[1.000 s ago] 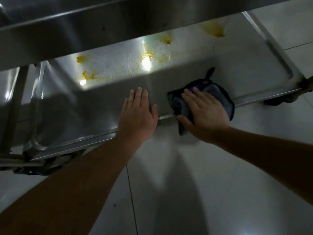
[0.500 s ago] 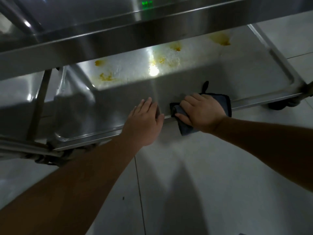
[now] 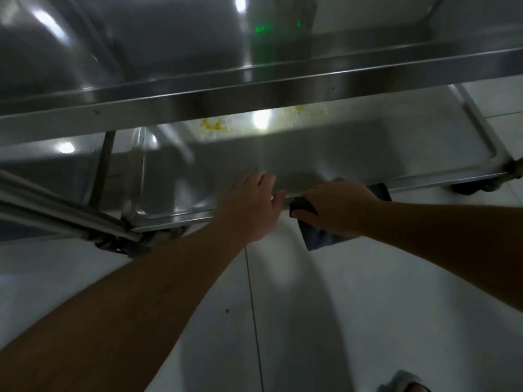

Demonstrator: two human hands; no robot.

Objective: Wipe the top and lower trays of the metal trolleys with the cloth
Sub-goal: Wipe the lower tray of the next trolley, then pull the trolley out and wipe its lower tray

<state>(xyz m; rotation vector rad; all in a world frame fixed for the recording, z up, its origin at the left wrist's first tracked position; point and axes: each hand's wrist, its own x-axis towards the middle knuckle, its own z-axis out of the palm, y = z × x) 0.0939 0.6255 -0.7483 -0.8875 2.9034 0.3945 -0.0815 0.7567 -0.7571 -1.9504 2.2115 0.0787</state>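
The metal trolley's lower tray [image 3: 339, 154] lies under the top tray [image 3: 198, 52], whose front rim crosses the picture. Yellow stains [image 3: 212, 124] mark the lower tray's far side. My right hand [image 3: 336, 206] grips a dark blue-grey cloth [image 3: 319, 237] at the lower tray's front rim; part of the cloth hangs over the edge. My left hand [image 3: 252, 205] rests on the same rim just left of it, its fingers curled over the edge.
A trolley leg and caster [image 3: 124, 241] stand at the lower left, another caster [image 3: 478, 188] at the far right. Pale tiled floor [image 3: 311, 321] spreads below. A foot [image 3: 407, 384] shows at the bottom edge.
Both hands have drawn back from the tray surface to its front rim. The cloth now hangs over the edge. The view has risen, showing more of the top tray.
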